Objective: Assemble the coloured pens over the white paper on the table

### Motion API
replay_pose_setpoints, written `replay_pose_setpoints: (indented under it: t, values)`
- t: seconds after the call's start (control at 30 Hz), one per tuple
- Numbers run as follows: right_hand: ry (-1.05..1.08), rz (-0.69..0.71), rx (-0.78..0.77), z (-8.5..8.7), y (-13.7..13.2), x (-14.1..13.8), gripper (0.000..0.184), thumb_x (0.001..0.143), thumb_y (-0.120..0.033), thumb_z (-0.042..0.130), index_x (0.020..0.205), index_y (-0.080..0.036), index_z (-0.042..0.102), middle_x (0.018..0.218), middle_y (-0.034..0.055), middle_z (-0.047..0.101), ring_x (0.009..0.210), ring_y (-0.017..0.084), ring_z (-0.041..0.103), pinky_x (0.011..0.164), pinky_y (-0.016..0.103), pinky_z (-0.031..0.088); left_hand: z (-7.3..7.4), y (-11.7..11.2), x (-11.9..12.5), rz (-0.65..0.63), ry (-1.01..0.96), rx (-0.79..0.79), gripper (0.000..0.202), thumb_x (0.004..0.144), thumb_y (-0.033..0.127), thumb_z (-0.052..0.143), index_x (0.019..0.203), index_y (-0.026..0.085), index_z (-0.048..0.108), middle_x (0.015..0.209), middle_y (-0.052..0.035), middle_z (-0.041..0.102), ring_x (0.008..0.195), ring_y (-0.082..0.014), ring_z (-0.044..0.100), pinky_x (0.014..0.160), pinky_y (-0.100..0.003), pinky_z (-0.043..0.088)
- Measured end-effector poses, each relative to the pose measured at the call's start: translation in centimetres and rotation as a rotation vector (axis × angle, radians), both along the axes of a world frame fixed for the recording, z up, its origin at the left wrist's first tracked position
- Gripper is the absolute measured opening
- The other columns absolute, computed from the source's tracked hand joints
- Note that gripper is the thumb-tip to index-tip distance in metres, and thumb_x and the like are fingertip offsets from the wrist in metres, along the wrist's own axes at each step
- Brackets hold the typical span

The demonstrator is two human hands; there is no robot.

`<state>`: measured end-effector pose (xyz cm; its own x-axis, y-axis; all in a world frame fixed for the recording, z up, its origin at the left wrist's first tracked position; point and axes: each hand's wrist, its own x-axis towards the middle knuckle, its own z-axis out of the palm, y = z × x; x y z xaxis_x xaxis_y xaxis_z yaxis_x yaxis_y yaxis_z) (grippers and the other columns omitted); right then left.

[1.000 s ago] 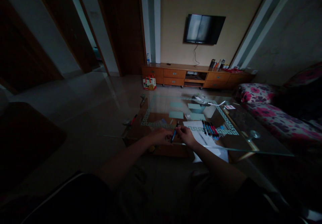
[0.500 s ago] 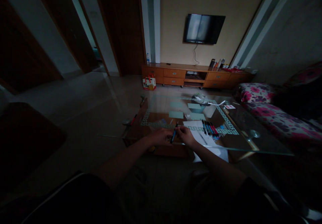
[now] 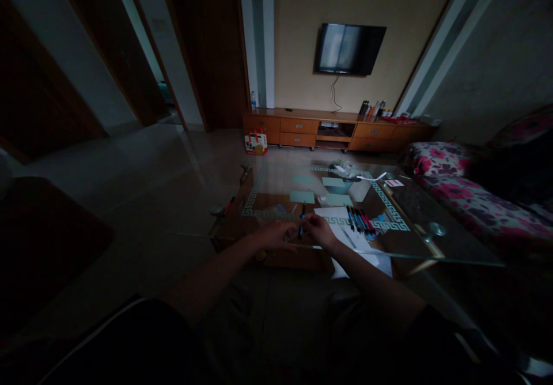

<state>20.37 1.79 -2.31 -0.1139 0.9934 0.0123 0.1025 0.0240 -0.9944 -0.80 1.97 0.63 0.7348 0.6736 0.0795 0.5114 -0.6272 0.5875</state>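
A blue-and-black pen [image 3: 301,229] stands almost upright just above the near edge of the glass table. My right hand [image 3: 320,230] pinches it from the right, fingers closed around its middle. To the left of the pen is my left hand [image 3: 276,234], its fingers apart and the upper ones close to the pen; dim light hides whether they touch it. White paper sheets [image 3: 332,215] lie beside my right hand. On them rests a row of pens [image 3: 360,220] with blue, black and red parts.
The glass table [image 3: 458,249] has a patterned border and a lower shelf beneath. A crumpled plastic bag [image 3: 345,169] and a small white card [image 3: 394,183] lie toward its far side. A flowered sofa [image 3: 458,192] stands right; a low cabinet [image 3: 298,125] is beyond.
The pen has turned from a slant to nearly upright and shifted slightly. My left fingers have drawn off its lower end and spread, while my right hand keeps hold of it.
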Motion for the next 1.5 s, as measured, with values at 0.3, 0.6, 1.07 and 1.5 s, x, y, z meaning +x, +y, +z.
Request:
replay_pose_setpoints:
  t: [0.3,0.6,1.07,1.5]
  values:
    - [-0.887,-0.508,0.158,0.9,2.3,11.0,0.036,0.08,-0.029,0.059,0.11,-0.013,0.069,0.085,0.0119,0.075,0.077,0.022,0.07,0.075,0.028,0.049,-1.5,0.9,-0.5,0.005,-0.051,-0.087,0.034,0.081,0.041,0.071,0.104,0.017,0.063,0.086,-0.003,0.068,0.076,-0.0142,0.063,0.067,-0.023,0.046]
    - [-1.156,-0.543,0.074,-0.8,2.7,13.3,0.026,0.079,-0.022,0.057,0.094,-0.012,0.075,0.091,0.0204,0.073,0.086,0.029,0.07,0.074,0.031,0.048,-1.1,0.6,-0.4,-0.025,-0.019,-0.044,0.021,0.086,0.034,0.063,0.099,0.017,0.067,0.085,-0.0029,0.071,0.074,-0.0135,0.063,0.066,-0.022,0.044]
    - [-1.186,-0.536,0.108,-1.9,3.1,14.6,0.026,0.085,-0.028,0.055,0.093,-0.012,0.073,0.095,0.0189,0.071,0.087,0.025,0.066,0.073,0.029,0.044,-2.0,1.8,-0.9,0.071,-0.011,0.043,0.022,0.09,0.035,0.057,0.1,0.019,0.068,0.089,-0.0028,0.072,0.078,-0.0144,0.064,0.069,-0.023,0.045]
    - [-1.245,-0.464,0.269,0.3,1.3,11.6,0.03,0.093,-0.031,0.046,0.097,-0.015,0.071,0.103,0.0143,0.065,0.089,0.022,0.06,0.077,0.029,0.038,-2.7,4.8,-11.1,0.973,0.339,0.449,0.033,0.088,0.028,0.051,0.116,0.016,0.062,0.117,-0.0161,0.058,0.113,-0.0314,0.051,0.094,-0.043,0.042]
